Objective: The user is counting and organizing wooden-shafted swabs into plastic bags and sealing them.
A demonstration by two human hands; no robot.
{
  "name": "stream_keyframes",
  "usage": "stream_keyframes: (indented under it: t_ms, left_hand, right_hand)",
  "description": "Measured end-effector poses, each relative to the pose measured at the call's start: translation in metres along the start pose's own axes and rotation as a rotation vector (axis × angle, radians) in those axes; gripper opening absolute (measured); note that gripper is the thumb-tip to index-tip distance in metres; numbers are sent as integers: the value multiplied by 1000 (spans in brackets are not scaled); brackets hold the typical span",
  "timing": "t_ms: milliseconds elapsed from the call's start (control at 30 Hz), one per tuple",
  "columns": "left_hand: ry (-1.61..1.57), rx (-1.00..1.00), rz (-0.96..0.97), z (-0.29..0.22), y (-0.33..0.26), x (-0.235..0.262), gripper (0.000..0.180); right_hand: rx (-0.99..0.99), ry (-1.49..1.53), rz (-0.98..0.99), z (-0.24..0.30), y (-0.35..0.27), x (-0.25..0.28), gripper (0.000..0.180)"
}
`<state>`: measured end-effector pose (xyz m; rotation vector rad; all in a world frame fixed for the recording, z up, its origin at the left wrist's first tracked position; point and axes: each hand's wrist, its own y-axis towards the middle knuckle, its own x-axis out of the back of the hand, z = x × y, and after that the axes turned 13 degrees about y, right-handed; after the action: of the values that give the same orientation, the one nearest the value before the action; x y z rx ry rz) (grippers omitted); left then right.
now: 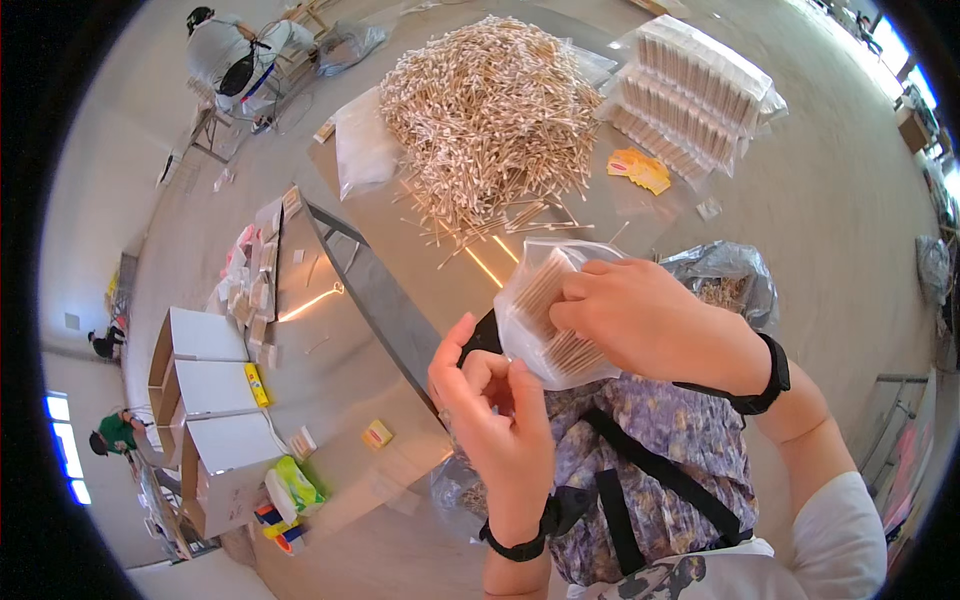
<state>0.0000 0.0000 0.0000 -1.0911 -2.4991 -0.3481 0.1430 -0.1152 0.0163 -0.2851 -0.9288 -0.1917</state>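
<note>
Left hand: our left hand [495, 420] is up close in front of our lap, fingers curled in on themselves with the thumb sticking up. We can't tell if it's actually pinching anything; it sits just below the bag.
Right hand: our right hand [640, 320] is clamped over the bag [545, 310], fingers wrapped across its top and side, black band on the wrist.
Bag: small clear plastic one, stuffed with a bundle of thin wooden sticks all lined up the same way. We've got it held in the air just off the near edge of the table [420, 270], so it isn't resting on anything.
Lap: purple flowery apron [680, 450] with black straps, and a crumpled plastic sack [735, 280] of loose sticks right behind our right wrist.
Table middle: a big messy pile [490, 110] of the same sticks, with strays spilling toward the near edge.
Table far right corner: stacked packs [690, 95] already filled and wrapped, with some yellow labels [640, 170] lying just in front of them.
Table left edge: a flat clear sack [362, 150] beside the pile.
Floor left: open white cartons [205, 400] in a row.
Far back: another person [235, 55] bent over a bench.
</note>
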Motion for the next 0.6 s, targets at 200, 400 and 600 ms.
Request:
stream_keyframes:
  t_ms: [200,400,600]
  left_hand:
    - [336,-118,-100,-16,2,2,46]
    - [759,-438,242,-61,20,-12,45]
    - [1058,-498,456,-29,31,-30,56]
  right_hand:
    - [153,-106,-427,3,-19,-5,20]
    - [-278,617,-671,-9,-39,-8,24]
    - [-73,873,-888,-16,-27,-40,18]
